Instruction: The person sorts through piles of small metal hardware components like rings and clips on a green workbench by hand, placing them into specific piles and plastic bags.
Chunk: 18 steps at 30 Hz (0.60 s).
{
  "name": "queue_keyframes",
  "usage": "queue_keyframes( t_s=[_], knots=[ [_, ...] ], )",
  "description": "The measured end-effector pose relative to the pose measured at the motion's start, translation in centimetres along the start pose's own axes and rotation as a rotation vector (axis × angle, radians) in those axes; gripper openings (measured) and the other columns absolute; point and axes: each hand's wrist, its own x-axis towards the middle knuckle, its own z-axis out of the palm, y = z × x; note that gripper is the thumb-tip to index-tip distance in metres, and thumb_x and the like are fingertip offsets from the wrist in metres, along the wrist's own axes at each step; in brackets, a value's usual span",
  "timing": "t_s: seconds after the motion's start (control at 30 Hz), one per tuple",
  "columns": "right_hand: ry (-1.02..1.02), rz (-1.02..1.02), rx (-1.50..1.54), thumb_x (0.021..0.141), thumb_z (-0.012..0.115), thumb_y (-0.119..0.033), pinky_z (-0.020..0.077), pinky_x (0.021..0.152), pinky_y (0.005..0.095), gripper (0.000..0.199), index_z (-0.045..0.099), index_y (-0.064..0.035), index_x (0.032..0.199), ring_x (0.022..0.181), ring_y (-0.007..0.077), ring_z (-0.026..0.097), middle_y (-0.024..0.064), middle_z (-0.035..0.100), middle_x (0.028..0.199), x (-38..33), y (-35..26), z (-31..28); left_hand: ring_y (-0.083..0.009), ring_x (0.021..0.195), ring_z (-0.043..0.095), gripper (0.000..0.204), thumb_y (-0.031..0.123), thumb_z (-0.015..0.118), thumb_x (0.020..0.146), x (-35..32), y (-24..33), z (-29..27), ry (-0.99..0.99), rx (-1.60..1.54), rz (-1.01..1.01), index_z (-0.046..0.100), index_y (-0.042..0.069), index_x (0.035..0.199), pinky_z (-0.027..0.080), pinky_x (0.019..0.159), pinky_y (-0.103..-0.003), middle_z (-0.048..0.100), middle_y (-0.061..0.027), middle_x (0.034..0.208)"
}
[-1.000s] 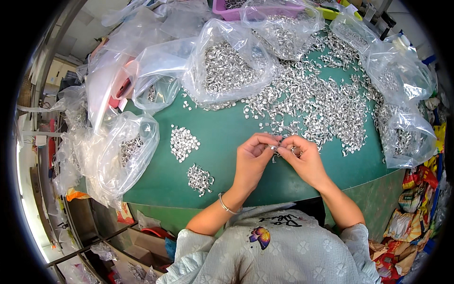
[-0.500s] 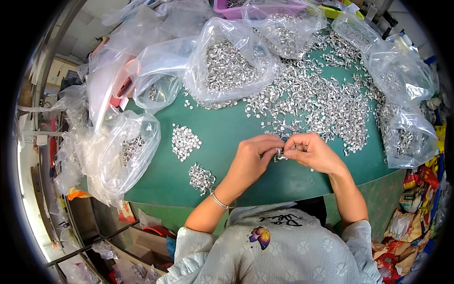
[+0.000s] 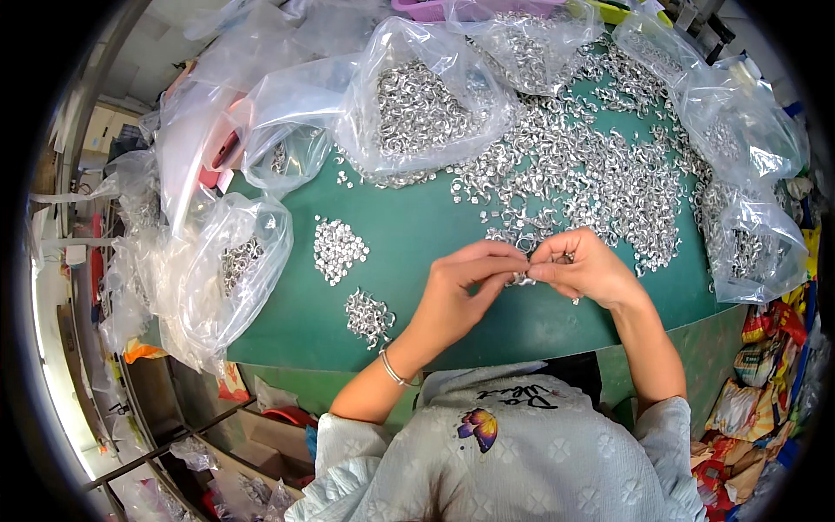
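Between the two hands, right where the fingertips meet, sits a small shiny metal piece (image 3: pixel 524 277). The left hand (image 3: pixel 457 291) pinches it with thumb and fingers closed tight. The right hand (image 3: pixel 584 268) is curled shut too and pinches the same little piece from the other side. It is too tiny to see its shape well. Both hands hang just above the green table (image 3: pixel 435 217). Just past the hands lies a big heap of shiny metal bits (image 3: pixel 574 174). To the left of the left hand are two small piles (image 3: pixel 337 250), one near and one a bit farther. Farther out, clear plastic bags (image 3: pixel 417 104) with more bits ring the table. A thin bracelet (image 3: pixel 391 370) sits on the left wrist.
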Motion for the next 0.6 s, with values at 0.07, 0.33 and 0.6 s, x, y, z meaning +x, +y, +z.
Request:
queue_keyframes(
  t_s=[0.07, 0.33, 0.6],
  knots=[
    [0.086, -0.067, -0.034, 0.090, 0.064, -0.009, 0.0341, 0.042, 0.0204, 0.009, 0.065, -0.0002, 0.088, 0.047, 0.0043, 0.046, 0.0015, 0.060, 0.066, 0.1, 0.6, 1.0, -0.0151, 0.088, 0.065, 0.023, -0.010, 0.060, 0.083, 0.0, 0.1, -0.3, -0.003, 0.021, -0.066, 0.071, 0.001, 0.100, 0.054, 0.076, -0.026, 0.068, -0.0096, 0.098],
    [0.172, -0.220, -0.272, 0.090, 0.060, -0.005, 0.0384, 0.042, 0.0223, 0.007, 0.063, 0.0005, 0.087, 0.047, 0.0061, 0.052, 0.0055, 0.063, 0.069, -0.8, 0.9, 2.6, -0.0151, 0.083, 0.066, 0.016, -0.008, 0.065, 0.081, 0.0, 0.5, -1.2, -0.130, 0.232, 0.019, 0.072, -0.001, 0.093, 0.055, 0.072, -0.026, 0.070, -0.0089, 0.090],
    [0.233, -0.251, -0.428, 0.090, 0.060, -0.005, 0.0394, 0.044, 0.0243, 0.007, 0.063, 0.0009, 0.087, 0.048, 0.0084, 0.052, 0.0057, 0.062, 0.067, -1.4, 0.3, 2.8, -0.0163, 0.082, 0.068, 0.009, -0.007, 0.065, 0.083, -0.3, 0.1, 0.1, -0.028, -0.082, -0.298, 0.066, -0.009, 0.092, 0.057, 0.073, -0.025, 0.069, -0.0115, 0.089]
  ],
)
